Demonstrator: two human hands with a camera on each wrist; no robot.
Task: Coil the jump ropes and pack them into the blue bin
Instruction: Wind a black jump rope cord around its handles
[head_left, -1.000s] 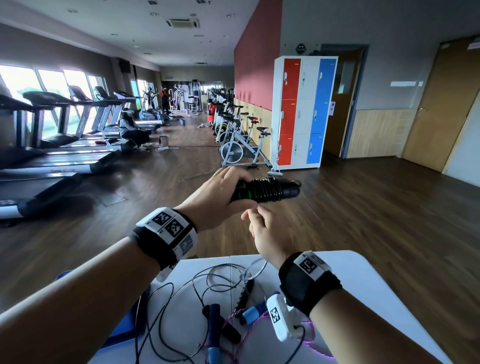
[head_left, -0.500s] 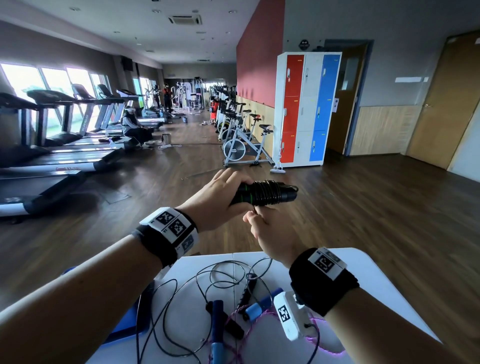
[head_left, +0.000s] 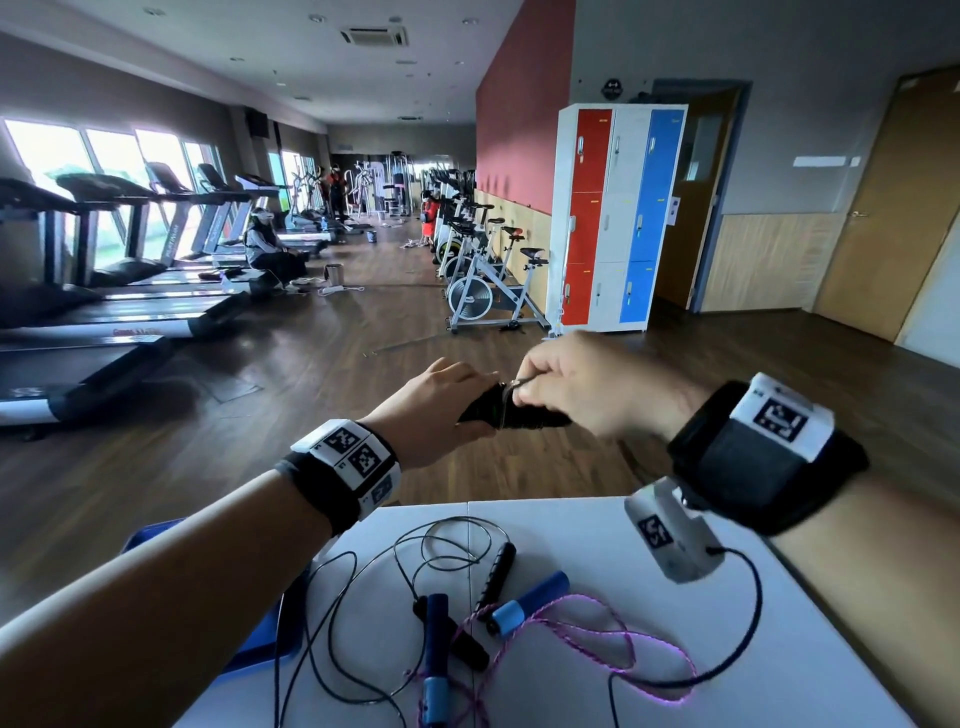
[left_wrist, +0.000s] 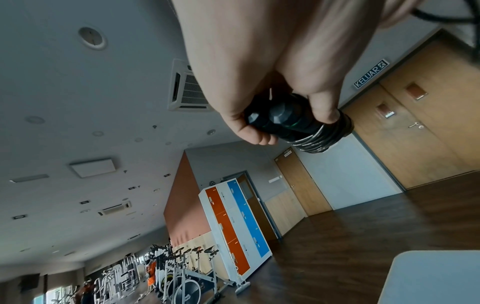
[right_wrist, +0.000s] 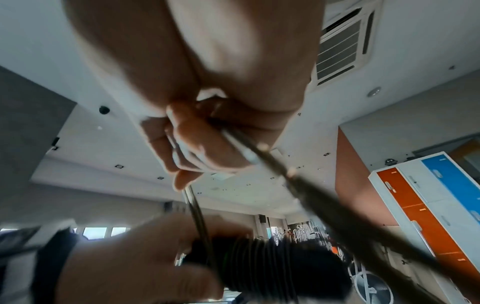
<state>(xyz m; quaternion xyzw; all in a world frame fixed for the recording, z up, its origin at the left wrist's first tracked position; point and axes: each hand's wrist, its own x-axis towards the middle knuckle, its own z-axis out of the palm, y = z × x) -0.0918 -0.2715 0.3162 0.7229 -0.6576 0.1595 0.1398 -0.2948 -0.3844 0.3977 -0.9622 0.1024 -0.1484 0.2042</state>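
Black handles (left_wrist: 283, 119) cable-wrapped in left hand (head_left: 436, 410) grip; right hand (head_left: 587, 384) pinches cable (right_wrist: 194, 205).

Black handles (head_left: 511, 413), blue bin (head_left: 270, 631), pink-purple rope (head_left: 597, 644), red-white-blue lockers (head_left: 618, 218).

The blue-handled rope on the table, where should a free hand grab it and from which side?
Take the blue handle round its middle, from above. It lies flat on the white table, a short stiff cylinder, while its pink cord is limp and looped. The black rope's handle lies close by, so come straight down.
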